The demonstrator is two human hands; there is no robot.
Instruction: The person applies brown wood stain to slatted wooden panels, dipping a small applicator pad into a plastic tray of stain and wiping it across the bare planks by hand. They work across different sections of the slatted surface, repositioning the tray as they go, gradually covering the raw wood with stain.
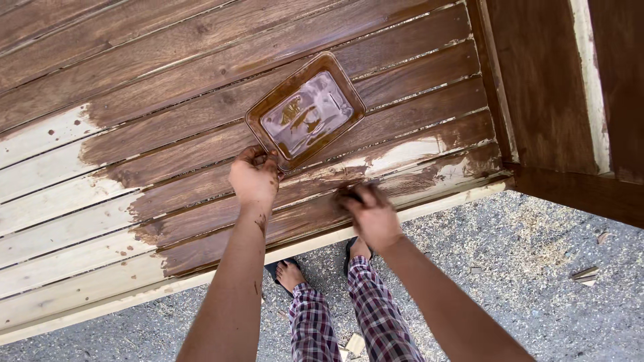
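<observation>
My left hand (253,177) grips the near corner of a shallow rectangular tray (267,107) that holds brown stain and rests on a slatted wooden panel (168,80). My right hand (371,216) is blurred and presses a dark pad or rag (349,196) onto the slats near the panel's front edge. The stain covers most of the panel. Pale bare wood (47,194) shows at the left and in a streak (402,153) near my right hand.
A dark stained wooden frame (557,100) stands at the right. Below the panel is grey gravel ground (523,281) with wood chips. My legs in checked trousers (355,315) and sandalled feet are under the panel's edge.
</observation>
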